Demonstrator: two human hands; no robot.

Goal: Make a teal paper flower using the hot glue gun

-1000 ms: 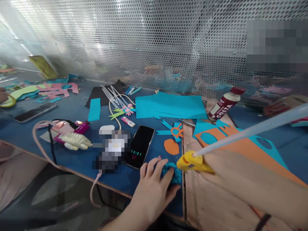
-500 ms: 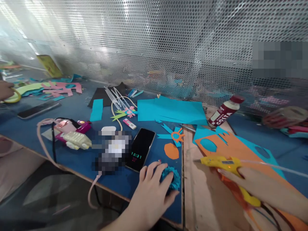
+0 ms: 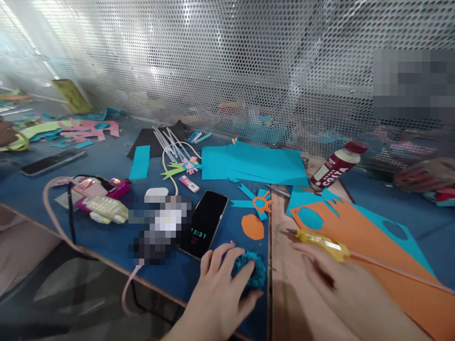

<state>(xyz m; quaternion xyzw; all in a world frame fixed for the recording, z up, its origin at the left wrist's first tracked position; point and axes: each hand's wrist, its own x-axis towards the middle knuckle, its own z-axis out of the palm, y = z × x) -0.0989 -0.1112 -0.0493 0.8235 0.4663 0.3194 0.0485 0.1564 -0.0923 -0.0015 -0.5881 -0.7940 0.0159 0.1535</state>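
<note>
My left hand [image 3: 222, 286] is closed round a ruffled blue paper rosette [image 3: 256, 272] at the front of the blue table, fingers over its left side and thumb in front. My right hand [image 3: 330, 279] hovers open just in front of the yellow glue gun [image 3: 322, 244], hiding its handle. The gun lies on the wooden strip and orange sheet, nozzle to the left, a clear glue stick trailing from its back. An orange paper disc [image 3: 252, 227] lies behind the rosette. Beyond it is a blue and orange paper ribbon badge [image 3: 262, 203].
A phone [image 3: 204, 222] lies left of my left hand. Orange card [image 3: 377, 255] with cutouts covers the right side. Blue sheets [image 3: 252, 163] and a Costa bottle [image 3: 336, 166] are behind. Further left are a cabled power strip [image 3: 106, 208] and another person's hand [image 3: 7, 135].
My right hand has come away from the glue gun's handle and moved left in front of it. The gun has tipped flatter. My left hand stays on the rosette.
</note>
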